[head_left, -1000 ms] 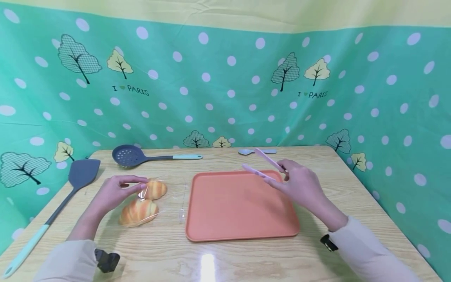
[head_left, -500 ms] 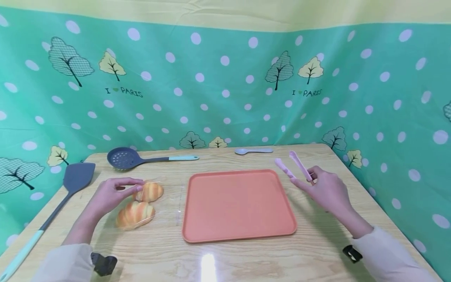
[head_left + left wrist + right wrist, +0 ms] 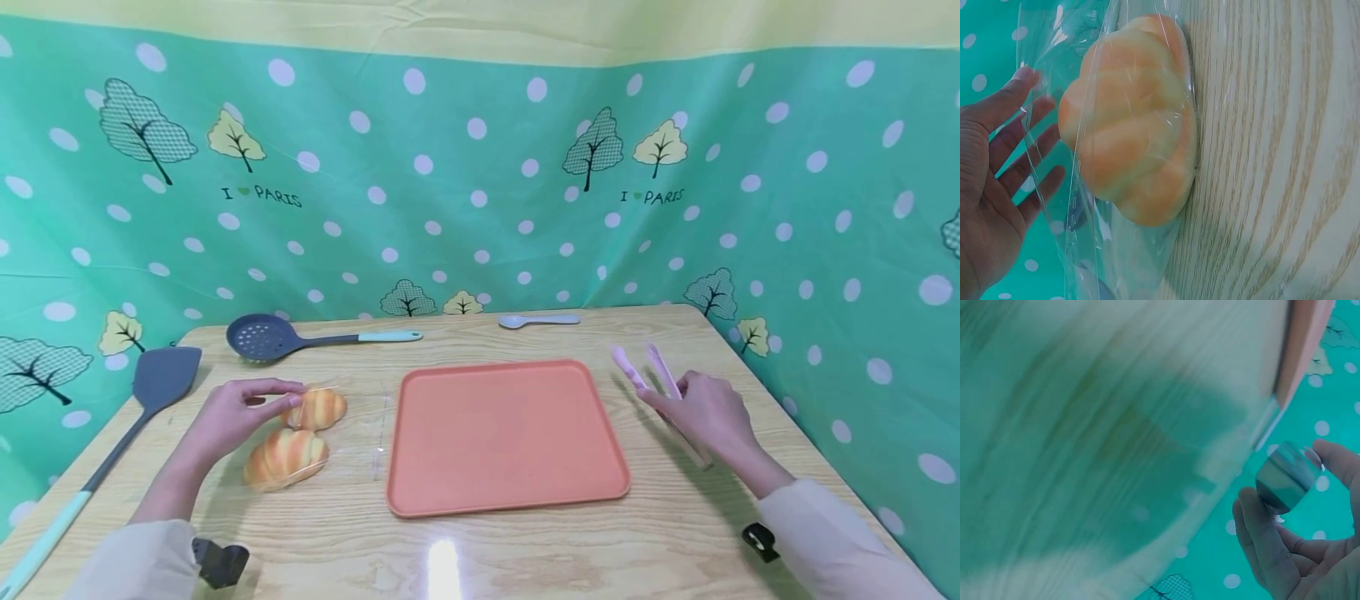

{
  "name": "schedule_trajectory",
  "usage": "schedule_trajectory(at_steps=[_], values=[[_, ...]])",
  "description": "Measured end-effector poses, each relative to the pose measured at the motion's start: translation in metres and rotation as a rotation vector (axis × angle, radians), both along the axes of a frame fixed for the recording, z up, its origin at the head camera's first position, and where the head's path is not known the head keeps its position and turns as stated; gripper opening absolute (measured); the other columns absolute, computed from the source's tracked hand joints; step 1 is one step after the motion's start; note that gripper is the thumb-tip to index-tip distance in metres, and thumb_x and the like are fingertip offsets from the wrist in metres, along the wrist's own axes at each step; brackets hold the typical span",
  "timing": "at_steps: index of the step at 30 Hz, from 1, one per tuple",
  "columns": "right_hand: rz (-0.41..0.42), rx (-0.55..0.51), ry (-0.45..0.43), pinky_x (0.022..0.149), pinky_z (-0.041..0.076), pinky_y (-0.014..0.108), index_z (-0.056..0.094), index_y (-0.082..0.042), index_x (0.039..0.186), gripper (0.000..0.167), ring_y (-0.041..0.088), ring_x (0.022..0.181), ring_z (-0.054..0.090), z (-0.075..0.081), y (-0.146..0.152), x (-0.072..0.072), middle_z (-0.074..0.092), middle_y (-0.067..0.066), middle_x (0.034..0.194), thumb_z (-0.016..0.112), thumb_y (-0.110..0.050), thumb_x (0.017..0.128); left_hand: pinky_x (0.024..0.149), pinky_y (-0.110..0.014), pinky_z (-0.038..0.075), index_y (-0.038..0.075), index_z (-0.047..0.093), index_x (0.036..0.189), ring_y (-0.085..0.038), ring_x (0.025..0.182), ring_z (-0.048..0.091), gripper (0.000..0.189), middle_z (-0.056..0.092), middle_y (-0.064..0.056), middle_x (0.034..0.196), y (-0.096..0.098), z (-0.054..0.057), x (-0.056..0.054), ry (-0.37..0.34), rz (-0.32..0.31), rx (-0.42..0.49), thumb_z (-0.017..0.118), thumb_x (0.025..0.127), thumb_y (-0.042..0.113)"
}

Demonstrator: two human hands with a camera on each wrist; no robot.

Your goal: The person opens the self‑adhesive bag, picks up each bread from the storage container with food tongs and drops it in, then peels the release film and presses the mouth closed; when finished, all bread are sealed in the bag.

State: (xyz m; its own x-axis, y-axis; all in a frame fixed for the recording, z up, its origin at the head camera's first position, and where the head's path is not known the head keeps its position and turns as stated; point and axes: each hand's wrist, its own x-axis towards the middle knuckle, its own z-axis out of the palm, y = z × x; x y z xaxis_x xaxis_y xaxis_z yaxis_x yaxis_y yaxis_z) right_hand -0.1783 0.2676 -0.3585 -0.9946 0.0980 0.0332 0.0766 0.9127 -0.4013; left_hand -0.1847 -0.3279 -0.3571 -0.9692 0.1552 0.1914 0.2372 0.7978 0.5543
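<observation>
My left hand [image 3: 232,417] pinches the edge of a clear plastic bag [image 3: 1088,250] at the left of the table. In the bag lie two croissant-shaped breads, a smaller one [image 3: 318,409] behind and a larger one [image 3: 288,458] in front. The left wrist view shows one bread [image 3: 1135,125] through the film, beside my spread fingers. Right of the tray, my right hand [image 3: 708,421] holds pink-tipped tongs [image 3: 663,375] between thumb and fingers. Their arms stand apart, tips pointing to the back. In the right wrist view the tongs' shiny metal end [image 3: 1288,478] shows between my fingertips.
A salmon-pink tray [image 3: 506,442] lies mid-table between my hands. Behind it are a small lilac spoon [image 3: 538,320] and a dark skimmer [image 3: 262,337] with a mint handle. A dark turner [image 3: 167,375] lies along the left edge. Green dotted cloth [image 3: 480,183] hangs behind.
My right hand has carried the tongs from over the tray to the right, then lower, beside the tray. My left hand stays at the bag. The head view has shifted slightly.
</observation>
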Motion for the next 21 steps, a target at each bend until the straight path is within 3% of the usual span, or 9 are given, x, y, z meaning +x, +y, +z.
schedule_trajectory(at_steps=[2, 6, 12, 16, 21], values=[[-0.002, 0.001, -0.015, 0.048, 0.039, 0.033, 0.062, 0.001, 0.086, 0.063, 0.022, 0.057, 0.051, -0.003, 0.003, -0.002, 0.056, 0.008, 0.066, 0.065, -0.062, 0.091, 0.093, -0.045, 0.053, 0.014, 0.078, 0.115, -0.014, 0.113, 0.063, 0.028, 0.075, -0.006, 0.116, 0.000, 0.000, 0.000, 0.002, 0.002, -0.003, 0.072, 0.097, 0.034], [0.002, -0.003, -0.034, 0.046, 0.037, 0.030, 0.058, -0.003, 0.077, 0.055, 0.019, 0.053, 0.047, -0.010, 0.007, -0.004, 0.050, 0.005, 0.061, 0.067, -0.055, 0.092, 0.094, -0.052, 0.052, 0.012, 0.078, 0.114, -0.034, 0.117, 0.063, 0.028, 0.075, -0.009, 0.116, 0.001, 0.000, 0.000, 0.005, -0.010, 0.017, 0.072, 0.097, 0.032], [0.010, 0.003, -0.057, 0.046, 0.035, 0.029, 0.053, -0.008, 0.071, 0.053, 0.017, 0.052, 0.045, -0.016, 0.006, -0.007, 0.046, 0.003, 0.059, 0.070, -0.054, 0.089, 0.094, -0.050, 0.052, 0.013, 0.078, 0.115, -0.030, 0.117, 0.063, 0.028, 0.075, -0.007, 0.116, 0.001, -0.001, 0.000, 0.003, 0.002, -0.003, 0.071, 0.097, 0.034], [0.016, 0.014, -0.064, 0.045, 0.034, 0.029, 0.053, -0.007, 0.071, 0.055, 0.018, 0.052, 0.044, -0.018, 0.003, -0.008, 0.046, 0.004, 0.060, 0.071, -0.057, 0.088, 0.095, -0.055, 0.051, 0.010, 0.077, 0.116, -0.040, 0.119, 0.062, 0.029, 0.074, -0.011, 0.117, 0.001, -0.001, -0.001, -0.005, -0.009, 0.017, 0.071, 0.098, 0.031], [0.004, 0.026, -0.075, 0.045, 0.036, 0.029, 0.055, -0.004, 0.075, 0.056, 0.019, 0.053, 0.046, -0.020, -0.001, -0.010, 0.047, 0.006, 0.061, 0.071, -0.056, 0.088, 0.096, -0.054, 0.051, 0.010, 0.077, 0.117, -0.040, 0.119, 0.061, 0.029, 0.074, -0.011, 0.118, 0.002, 0.000, -0.001, -0.018, -0.003, 0.013, 0.071, 0.098, 0.031]])
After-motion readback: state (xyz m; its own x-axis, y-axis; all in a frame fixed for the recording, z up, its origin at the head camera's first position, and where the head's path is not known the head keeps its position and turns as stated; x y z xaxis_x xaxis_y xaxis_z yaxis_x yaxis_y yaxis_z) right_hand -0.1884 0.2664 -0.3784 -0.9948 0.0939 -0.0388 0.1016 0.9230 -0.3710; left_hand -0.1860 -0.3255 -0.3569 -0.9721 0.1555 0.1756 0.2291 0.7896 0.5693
